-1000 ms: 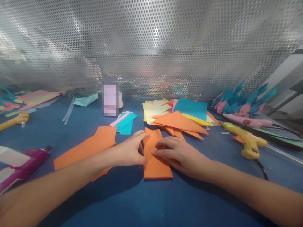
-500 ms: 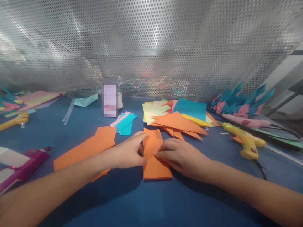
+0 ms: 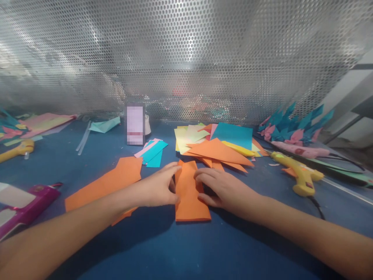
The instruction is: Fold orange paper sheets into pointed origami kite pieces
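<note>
A folded strip of orange paper [image 3: 189,202] lies on the blue table in front of me, its long sides running away from me. On its left edge rest the thumb and fingertips of my left hand [image 3: 159,184], curved in a C and gripping that side. My right hand [image 3: 223,190] holds the right edge, thumb toward me and bent fingers farther up. Left of the strip, partly under my left forearm, is a larger piece of orange paper [image 3: 116,175]. Just beyond my right hand is a pile of pointed orange folded papers [image 3: 217,149].
A yellow glue gun [image 3: 303,177] lies at right near blue and pink paper shapes [image 3: 294,126]. At left are a purple-and-white tool [image 3: 35,198] and another yellow tool [image 3: 25,147]. Blue and pink strips [image 3: 154,153] and a blurred upright object [image 3: 135,125] stand before the perforated metal panel [image 3: 180,50].
My right hand's fingers have shifted from lying on the strip to its right edge, with thumb and fingers farther apart. My left hand stays at the left edge.
</note>
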